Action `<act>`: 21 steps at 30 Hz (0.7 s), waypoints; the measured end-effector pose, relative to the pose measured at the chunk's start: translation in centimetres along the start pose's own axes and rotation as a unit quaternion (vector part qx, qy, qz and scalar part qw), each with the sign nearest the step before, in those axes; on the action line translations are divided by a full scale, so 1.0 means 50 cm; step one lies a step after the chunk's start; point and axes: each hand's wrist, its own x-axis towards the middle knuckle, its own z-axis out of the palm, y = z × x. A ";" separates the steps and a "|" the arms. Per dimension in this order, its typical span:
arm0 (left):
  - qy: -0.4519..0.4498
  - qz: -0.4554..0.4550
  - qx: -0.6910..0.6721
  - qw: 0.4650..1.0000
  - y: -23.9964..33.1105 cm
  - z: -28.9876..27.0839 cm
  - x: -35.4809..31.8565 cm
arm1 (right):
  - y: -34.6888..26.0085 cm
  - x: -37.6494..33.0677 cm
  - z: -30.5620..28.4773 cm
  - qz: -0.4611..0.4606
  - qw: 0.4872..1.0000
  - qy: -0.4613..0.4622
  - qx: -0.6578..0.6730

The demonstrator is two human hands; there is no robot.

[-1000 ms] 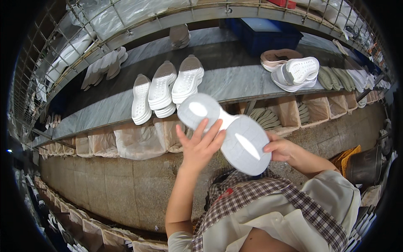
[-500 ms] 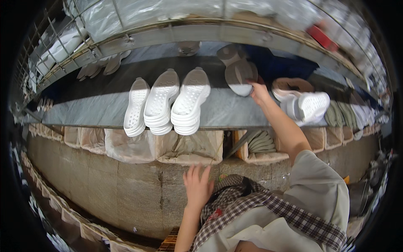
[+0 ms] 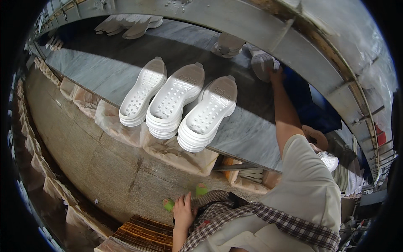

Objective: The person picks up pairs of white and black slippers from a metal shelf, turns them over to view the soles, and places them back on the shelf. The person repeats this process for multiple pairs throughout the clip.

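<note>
Currently, right arm: we have it stretched far over the grey marble bench (image 3: 105, 84), into the shade under the overhead rack.
Right hand (image 3: 276, 75): it is at the edge of a sole (image 3: 262, 67); the shade and blur hide the fingers, so we cannot tell whether they pinch it or only rest there.
Left hand (image 3: 184, 211): low beside our checked apron (image 3: 289, 220), fingers bent and slightly spread, gripping nothing that we can see.
Sole at the right hand: toward the back of the bench, beside a shaded stack (image 3: 228, 45) and near the blue bin (image 3: 300, 90).
White stacks: the left stack (image 3: 143, 92), middle stack (image 3: 175, 101) and right stack (image 3: 208, 113) stand side by side at the front edge, hole-dotted faces up.
Progress on the bench: we judge these three piles made up, the left one looking lowest; the sole at the back seems not yet let go, and how many remain we cannot tell.
Markings: small holes and a faint pattern on the white soles; we can read no brand, label or writing anywhere.
</note>
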 end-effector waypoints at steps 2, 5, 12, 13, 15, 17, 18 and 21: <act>-0.015 -0.003 -0.011 1.000 0.002 0.013 0.006 | -0.008 0.011 -0.010 -0.092 0.946 -0.008 -0.311; -0.042 -0.006 -0.021 0.999 -0.008 0.028 0.009 | -0.042 0.008 -0.010 -0.094 0.949 -0.014 -0.302; -0.116 -0.066 0.026 0.991 -0.053 0.038 0.007 | -0.093 -0.010 0.039 -0.089 0.954 0.089 -0.271; -0.105 -0.059 0.035 0.992 -0.058 0.035 0.006 | -0.088 -0.006 0.040 -0.075 0.954 0.069 -0.282; -0.088 -0.044 0.056 0.994 -0.064 0.031 0.006 | -0.076 0.001 0.045 -0.078 0.943 0.072 -0.316; -0.084 -0.048 0.043 0.994 -0.069 0.024 0.005 | -0.068 0.014 0.042 -0.075 0.930 0.067 -0.353; -0.082 -0.052 0.036 0.995 -0.070 0.019 0.002 | -0.068 0.021 0.038 -0.004 0.951 0.015 -0.310; -0.064 -0.031 0.052 0.996 -0.082 -0.002 -0.007 | -0.094 0.027 0.017 0.016 0.976 0.038 -0.213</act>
